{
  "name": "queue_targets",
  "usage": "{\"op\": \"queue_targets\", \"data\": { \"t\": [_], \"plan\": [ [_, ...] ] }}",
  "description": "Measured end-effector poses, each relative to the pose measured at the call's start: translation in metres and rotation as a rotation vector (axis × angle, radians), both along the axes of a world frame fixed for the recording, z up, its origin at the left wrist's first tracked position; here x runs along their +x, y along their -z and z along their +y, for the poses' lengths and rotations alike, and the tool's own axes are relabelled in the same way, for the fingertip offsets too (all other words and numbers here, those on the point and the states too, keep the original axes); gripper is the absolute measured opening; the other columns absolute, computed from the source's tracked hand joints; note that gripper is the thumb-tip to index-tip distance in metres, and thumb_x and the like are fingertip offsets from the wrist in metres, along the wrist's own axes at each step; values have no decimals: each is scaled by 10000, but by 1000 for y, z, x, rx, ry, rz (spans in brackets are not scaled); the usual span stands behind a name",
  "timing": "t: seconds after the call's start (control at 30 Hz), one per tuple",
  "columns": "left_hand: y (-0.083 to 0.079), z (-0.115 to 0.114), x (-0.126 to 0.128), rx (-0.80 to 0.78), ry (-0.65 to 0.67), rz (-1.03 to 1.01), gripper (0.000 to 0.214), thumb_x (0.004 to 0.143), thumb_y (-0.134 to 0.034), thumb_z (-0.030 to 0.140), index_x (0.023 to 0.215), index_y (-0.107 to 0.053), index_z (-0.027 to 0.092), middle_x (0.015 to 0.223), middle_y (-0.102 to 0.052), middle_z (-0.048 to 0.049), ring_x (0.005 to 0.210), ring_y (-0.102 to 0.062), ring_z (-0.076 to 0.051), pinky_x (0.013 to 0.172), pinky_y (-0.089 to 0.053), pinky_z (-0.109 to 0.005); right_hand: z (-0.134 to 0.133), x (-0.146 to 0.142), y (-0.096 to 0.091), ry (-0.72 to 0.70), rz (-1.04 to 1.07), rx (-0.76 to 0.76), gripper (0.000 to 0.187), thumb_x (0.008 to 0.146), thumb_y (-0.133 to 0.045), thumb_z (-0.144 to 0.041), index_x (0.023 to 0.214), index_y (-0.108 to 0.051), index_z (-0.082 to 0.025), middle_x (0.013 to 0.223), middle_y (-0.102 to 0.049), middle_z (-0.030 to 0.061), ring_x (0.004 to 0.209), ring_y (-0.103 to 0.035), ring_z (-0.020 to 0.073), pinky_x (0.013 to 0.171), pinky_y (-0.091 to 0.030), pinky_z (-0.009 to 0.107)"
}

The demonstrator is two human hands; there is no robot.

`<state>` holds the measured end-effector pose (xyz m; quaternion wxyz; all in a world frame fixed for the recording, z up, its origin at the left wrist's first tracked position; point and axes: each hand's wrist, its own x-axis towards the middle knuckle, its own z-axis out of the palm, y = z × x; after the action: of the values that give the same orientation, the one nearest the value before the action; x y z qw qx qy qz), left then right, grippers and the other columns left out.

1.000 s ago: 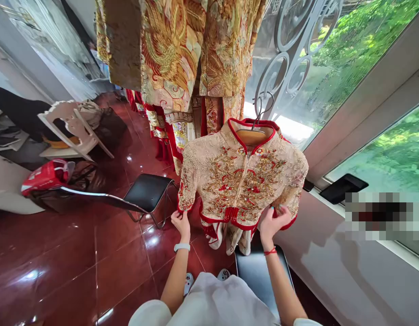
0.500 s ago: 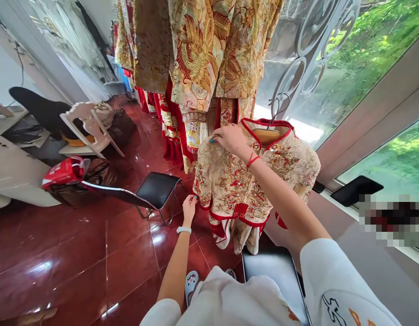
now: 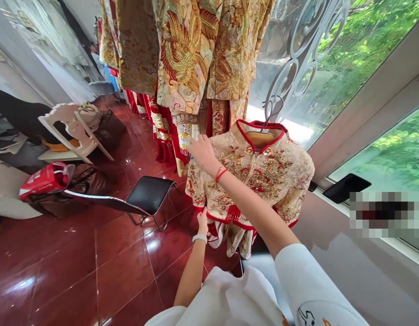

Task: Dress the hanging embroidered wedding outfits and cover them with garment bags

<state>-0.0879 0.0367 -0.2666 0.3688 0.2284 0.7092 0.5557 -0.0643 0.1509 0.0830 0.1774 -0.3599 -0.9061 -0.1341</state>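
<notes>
A cream jacket [image 3: 260, 167] with gold and red embroidery and red piping hangs on a hanger [image 3: 263, 135] in front of me. My right hand [image 3: 204, 154] reaches across it to the upper part of the sleeve at left, fingers curled over the sleeve's outer edge; their tips are partly hidden. Lower down, my left hand [image 3: 202, 222] pinches that same sleeve near its red-trimmed cuff. Pale cloth pieces with red trim [image 3: 236, 240] hang below the jacket's hem.
More gold and red embroidered garments [image 3: 185, 59] hang behind the jacket. A black chair [image 3: 150, 194] stands to the left, with a red bag [image 3: 46, 179] beyond it. Another seat [image 3: 267, 271] is below the jacket. A dark phone-like object [image 3: 347, 188] rests by the window at right.
My right hand has slid left and down from the shoulder along the sleeve. My left hand has moved right and now grips near the cuff. The view has shifted slightly.
</notes>
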Motion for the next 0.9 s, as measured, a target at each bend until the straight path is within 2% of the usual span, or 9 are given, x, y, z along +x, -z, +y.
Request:
{"op": "queue_targets", "data": {
  "t": [0.1, 0.2, 0.3, 0.43, 0.5, 0.57, 0.7, 0.8, 0.9],
  "plan": [
    [-2, -2, 1, -17, -51, 65, 331, 794, -670, 502, 823, -552, 195, 760, -571, 4, 726, -590, -175, 717, -507, -332, 7, -1, 5, -3, 79, 11, 343, 953, -411, -31, 1003, -736, -127, 1144, -682, 158, 1180, -543, 301, 1084, -390, 541],
    [-6, -14, 5, -27, -149, 152, 279, 868, -571, 464, 930, -559, 192, 933, -612, -84, 905, -625, -263, 802, -519, -428, -21, 21, 34, -62, 227, 55, 359, 971, -448, -118, 1244, -666, -197, 1376, -604, 124, 1356, -447, 282, 1209, -229, 580],
    [-8, -36, 12, 42, -185, 291, 290, 901, -515, 378, 1095, -568, 169, 1226, -570, -206, 1212, -547, -347, 1005, -447, -534, -88, 72, 117, -13, 356, 114, 410, 946, -494, -225, 1333, -620, -275, 1489, -529, 76, 1472, -346, 285, 1234, -144, 595],
    [-18, -52, 21, 424, 325, 845, 353, 891, -557, 286, 1226, -633, 207, 1403, -556, -188, 1378, -466, -340, 1170, -334, -548, -163, 164, 261, 505, 434, 57, 469, 906, -432, -177, 1307, -652, -278, 1442, -574, 104, 1461, -380, 323, 1196, -209, 643],
    [-31, -41, 24, 452, 515, 1061, 436, 906, -525, 241, 1333, -613, 235, 1481, -530, -158, 1432, -426, -330, 1195, -312, -556, -170, 200, 305, 635, 336, -88, 538, 901, -417, -164, 1413, -574, -215, 1522, -496, 149, 1479, -346, 353, 1175, -245, 661],
    [-46, -19, 25, 353, 604, 1162, 529, 911, -491, 206, 1438, -544, 221, 1561, -459, -151, 1477, -375, -331, 1203, -302, -572, -161, 219, 322, 641, 225, -211, 600, 893, -405, -135, 1482, -500, -203, 1575, -432, 146, 1494, -321, 348, 1176, -259, 652],
    [-61, 15, 34, 204, 660, 1226, 583, 919, -451, 184, 1501, -477, 157, 1611, -366, -187, 1507, -319, -353, 1209, -256, -618, -139, 217, 321, 671, 177, -289, 705, 853, -405, -91, 1548, -402, -206, 1643, -318, 116, 1532, -237, 334, 1198, -255, 611],
    [-48, 2, 44, 153, 616, 1226, 598, 919, -443, 171, 1516, -450, 143, 1623, -337, -193, 1521, -283, -353, 1219, -211, -634, -155, 205, 335, 720, 235, -328, 765, 817, -415, -91, 1572, -357, -196, 1656, -281, 114, 1547, -192, 336, 1198, -279, 588],
    [-23, -40, 51, 64, 605, 1165, 597, 898, -485, 142, 1495, -478, 164, 1611, -366, -190, 1503, -326, -355, 1203, -281, -612, -195, 200, 360, 678, 274, -383, 753, 810, -472, -137, 1545, -417, -289, 1625, -368, 69, 1531, -256, 327, 1181, -330, 559]
  ]
}}
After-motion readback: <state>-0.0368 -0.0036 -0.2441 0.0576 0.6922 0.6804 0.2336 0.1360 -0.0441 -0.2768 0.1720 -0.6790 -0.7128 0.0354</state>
